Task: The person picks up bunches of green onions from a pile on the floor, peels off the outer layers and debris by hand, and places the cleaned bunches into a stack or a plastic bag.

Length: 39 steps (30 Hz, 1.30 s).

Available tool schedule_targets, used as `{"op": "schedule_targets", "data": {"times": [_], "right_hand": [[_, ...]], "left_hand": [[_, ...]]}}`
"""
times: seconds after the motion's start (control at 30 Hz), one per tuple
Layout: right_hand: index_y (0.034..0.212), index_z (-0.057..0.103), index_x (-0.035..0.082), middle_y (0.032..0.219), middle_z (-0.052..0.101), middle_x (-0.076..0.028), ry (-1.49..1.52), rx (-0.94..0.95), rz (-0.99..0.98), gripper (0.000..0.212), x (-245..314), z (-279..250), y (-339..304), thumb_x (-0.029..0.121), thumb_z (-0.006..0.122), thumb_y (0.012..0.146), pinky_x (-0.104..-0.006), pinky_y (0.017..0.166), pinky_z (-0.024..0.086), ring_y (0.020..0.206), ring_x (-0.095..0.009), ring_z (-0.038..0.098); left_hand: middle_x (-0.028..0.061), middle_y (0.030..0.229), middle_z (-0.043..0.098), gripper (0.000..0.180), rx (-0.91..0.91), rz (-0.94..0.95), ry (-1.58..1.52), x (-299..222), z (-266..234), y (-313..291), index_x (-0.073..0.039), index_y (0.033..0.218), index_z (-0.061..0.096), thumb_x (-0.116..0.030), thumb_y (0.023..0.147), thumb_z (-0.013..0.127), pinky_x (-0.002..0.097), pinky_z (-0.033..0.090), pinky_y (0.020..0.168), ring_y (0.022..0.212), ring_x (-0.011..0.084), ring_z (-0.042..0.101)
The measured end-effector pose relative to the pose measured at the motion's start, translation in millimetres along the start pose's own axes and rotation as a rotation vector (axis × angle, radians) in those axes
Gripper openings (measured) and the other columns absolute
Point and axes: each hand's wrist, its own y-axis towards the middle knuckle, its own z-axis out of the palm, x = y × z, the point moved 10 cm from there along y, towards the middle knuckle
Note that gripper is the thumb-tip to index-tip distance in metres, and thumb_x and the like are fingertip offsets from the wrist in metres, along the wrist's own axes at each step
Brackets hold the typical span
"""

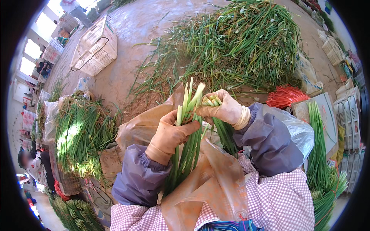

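My left hand [171,134] is closed round a loose bunch of long green leafy stalks [189,148], like garlic shoots. Their pale, uneven ends stick up above the thumb, and the lengths hang toward my lap. Beside it, my right hand [221,109] grips a tighter bunch of slim green stalks [224,133], with the pale ends lined up at the fingers. Both hands wear pale, stained gloves and nearly touch at the fingertips. A brownish translucent plastic sheet [208,181] covers my lap beneath them.
A big heap of green stalks and leaves [246,42] lies ahead on the floor. More stalks [81,131] are piled at left. A white crate [96,48] stands far left. Red ties [286,97] and a long green bundle [317,138] lie at right. A person [34,165] sits far left.
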Motion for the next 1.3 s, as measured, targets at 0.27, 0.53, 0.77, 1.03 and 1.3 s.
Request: {"op": "schedule_targets", "data": {"times": [0.27, 0.53, 0.77, 1.03, 1.3], "right_hand": [[0.09, 0.067, -0.001, 0.067, 0.063, -0.003, -0.066, 0.158, 0.023, 0.014, -4.1, -0.8, -8.9, 0.006, 0.072, 0.079, -0.025, 0.049, 0.046, 0.053, -0.01, 0.057], [0.081, 0.061, 0.003, 0.059, 0.059, -0.003, -0.142, -0.462, -0.184, 0.012, 14.7, -129.4, -16.5, 0.01, 0.071, 0.079, -0.0244, 0.044, 0.044, 0.048, -0.012, 0.056], [0.084, 0.066, 0.001, 0.06, 0.061, -0.005, -0.014, -0.107, -0.053, 0.01, 23.8, -47.0, -17.4, 0.007, 0.07, 0.077, -0.0248, 0.047, 0.044, 0.05, -0.012, 0.056], [0.085, 0.064, 0.002, 0.065, 0.059, -0.001, 0.075, -0.008, -0.117, 0.011, 20.5, -8.6, -3.3, 0.008, 0.072, 0.079, -0.0238, 0.047, 0.043, 0.053, -0.008, 0.053], [0.09, 0.063, 0.003, 0.071, 0.06, 0.0, 0.109, -0.086, -0.167, 0.015, 22.9, -5.8, 2.6, 0.005, 0.072, 0.079, -0.0221, 0.048, 0.045, 0.055, -0.006, 0.054]], "left_hand": [[-0.0025, 0.069, 0.059, 0.019, 0.026, -0.136, -0.17, 6.7, -1.2, -6.7, -0.008, 0.091, 0.064, -0.002, 0.076, 0.073, 0.0188, 0.029, 0.039, 0.046, 0.003, 0.045], [-0.0013, 0.068, 0.057, 0.011, 0.048, -0.115, -0.195, 0.8, -5.3, -6.9, -0.009, 0.09, 0.062, -0.007, 0.081, 0.068, 0.0194, 0.026, 0.037, 0.042, 0.0035, 0.038], [-0.0031, 0.068, 0.054, 0.013, 0.048, -0.084, -0.383, 9.4, -13.4, 11.8, -0.009, 0.099, 0.06, -0.009, 0.086, 0.062, 0.0197, 0.026, 0.037, 0.04, 0.0041, 0.037], [-0.0049, 0.065, 0.055, 0.016, 0.064, -0.058, -0.334, 3.9, 13.4, 16.6, -0.009, 0.09, 0.061, -0.002, 0.078, 0.07, 0.0189, 0.029, 0.037, 0.043, 0.0033, 0.042], [-0.0048, 0.065, 0.054, 0.019, 0.074, 0.0, -0.347, 6.2, 13.0, 18.2, -0.01, 0.09, 0.059, 0.0, 0.076, 0.069, 0.0182, 0.03, 0.039, 0.044, 0.0031, 0.043]]}}
